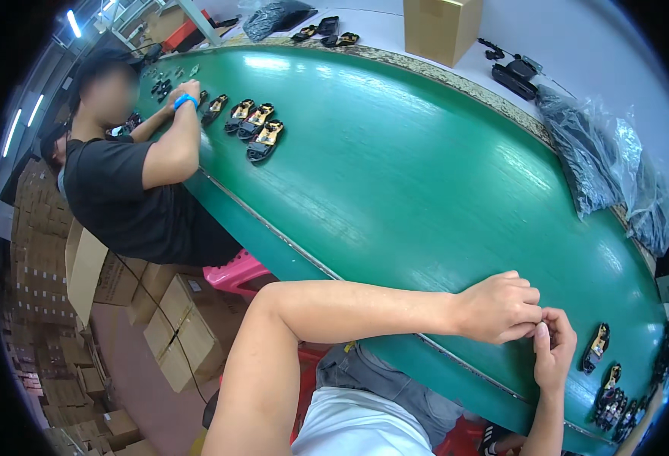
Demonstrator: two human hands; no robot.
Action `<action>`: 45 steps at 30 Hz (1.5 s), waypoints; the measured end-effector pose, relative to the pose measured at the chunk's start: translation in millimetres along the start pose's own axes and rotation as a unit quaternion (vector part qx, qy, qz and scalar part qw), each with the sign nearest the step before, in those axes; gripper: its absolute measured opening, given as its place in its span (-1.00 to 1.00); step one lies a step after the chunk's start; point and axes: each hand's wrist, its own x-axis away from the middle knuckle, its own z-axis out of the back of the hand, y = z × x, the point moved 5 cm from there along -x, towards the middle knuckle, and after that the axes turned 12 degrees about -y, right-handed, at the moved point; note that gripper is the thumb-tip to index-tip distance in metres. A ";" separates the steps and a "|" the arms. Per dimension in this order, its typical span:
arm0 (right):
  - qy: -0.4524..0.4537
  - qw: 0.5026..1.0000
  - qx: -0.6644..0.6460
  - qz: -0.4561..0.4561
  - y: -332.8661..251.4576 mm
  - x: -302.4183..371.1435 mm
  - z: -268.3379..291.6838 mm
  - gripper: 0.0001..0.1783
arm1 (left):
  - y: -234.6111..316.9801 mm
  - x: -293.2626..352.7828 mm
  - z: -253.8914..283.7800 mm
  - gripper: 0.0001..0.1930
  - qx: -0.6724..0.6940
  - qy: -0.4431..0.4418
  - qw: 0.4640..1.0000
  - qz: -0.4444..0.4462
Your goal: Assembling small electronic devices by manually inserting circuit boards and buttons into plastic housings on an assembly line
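My left hand (501, 308) is closed, its fingers curled inward above the green work surface (395, 197). Against its fingertips rests my right hand (555, 348), with thumb and fingers bent together in a pinch. Anything between them is hidden or too small to make out. Nearest to my right hand lies a black casing with a gold-coloured inner part (596, 348). Beyond it, toward the right edge, a similar casing (610, 384) lies beside a cluster of dark small parts (612, 410).
Several like casings (256, 121) lie at the far left, near a co-worker (133, 163) with a blue wristband. Plastic bags (585, 152) and a cardboard box (442, 29) stand along the far ledge. A pink stool (235, 271) and cartons (190, 327) are on the floor.
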 end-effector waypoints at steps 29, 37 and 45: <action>0.005 0.999 -0.043 -0.009 -1.8 0.3 3.9 -0.64 | -7.8 0.4 -6.1 -0.87 0.045 -0.003 0.998 0.045; -0.016 0.995 -0.088 -0.050 12.9 4.7 7.6 -0.74 | -9.3 -2.0 -9.7 -0.80 0.049 -0.022 0.998 0.040; 0.015 0.997 -0.076 0.010 17.8 3.8 4.3 -0.84 | -10.2 0.7 -9.6 -0.81 0.072 -0.020 0.995 0.064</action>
